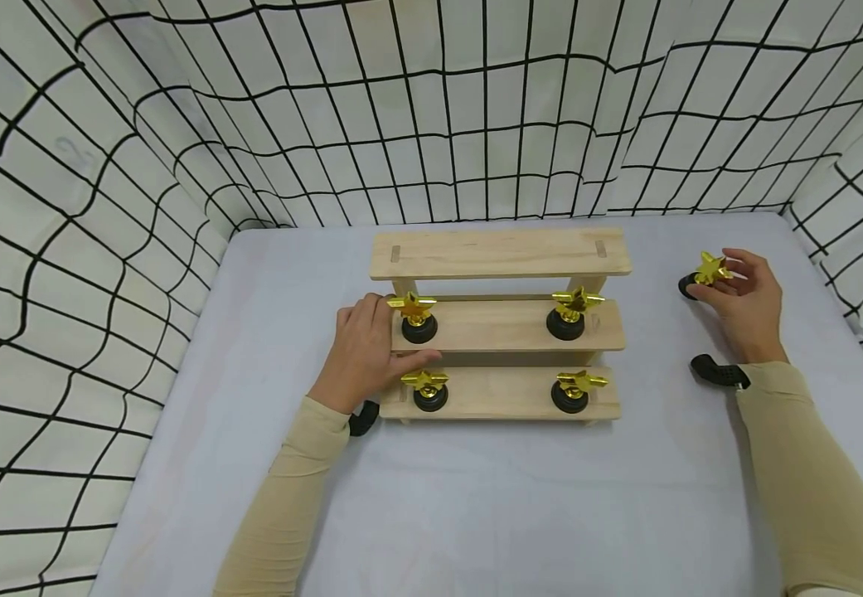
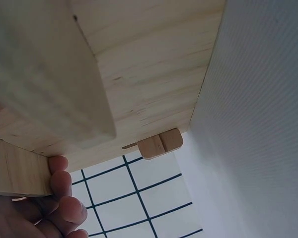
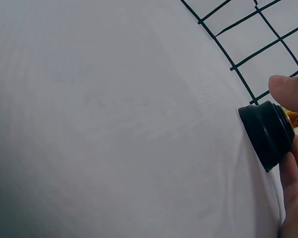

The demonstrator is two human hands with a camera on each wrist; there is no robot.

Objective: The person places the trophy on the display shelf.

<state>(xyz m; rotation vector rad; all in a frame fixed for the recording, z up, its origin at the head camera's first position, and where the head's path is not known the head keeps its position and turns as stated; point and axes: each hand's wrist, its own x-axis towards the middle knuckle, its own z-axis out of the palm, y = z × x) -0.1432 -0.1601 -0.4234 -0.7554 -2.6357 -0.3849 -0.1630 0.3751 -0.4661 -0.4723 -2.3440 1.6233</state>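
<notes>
A three-tier wooden stand point(image 1: 501, 323) sits on the table, each step a pale board. My left hand point(image 1: 364, 352) grips the left end of its middle board, thumb toward the front; in the left wrist view the fingers point(image 2: 61, 183) curl round the board point(image 2: 17, 168). On the right of the table, my right hand point(image 1: 750, 303) holds a small gold star trophy point(image 1: 710, 269) between thumb and fingers. In the right wrist view its black base point(image 3: 268, 134) stands on the white surface, while most of the star is cut off.
Two star trophies stand on the middle board, left point(image 1: 419, 328) and right point(image 1: 566, 323). Two more stand on the lowest board, left point(image 1: 430, 396) and right point(image 1: 569, 395). Behind and beside the white table point(image 1: 535, 497) rises a black grid point(image 1: 485, 124) over white sheeting.
</notes>
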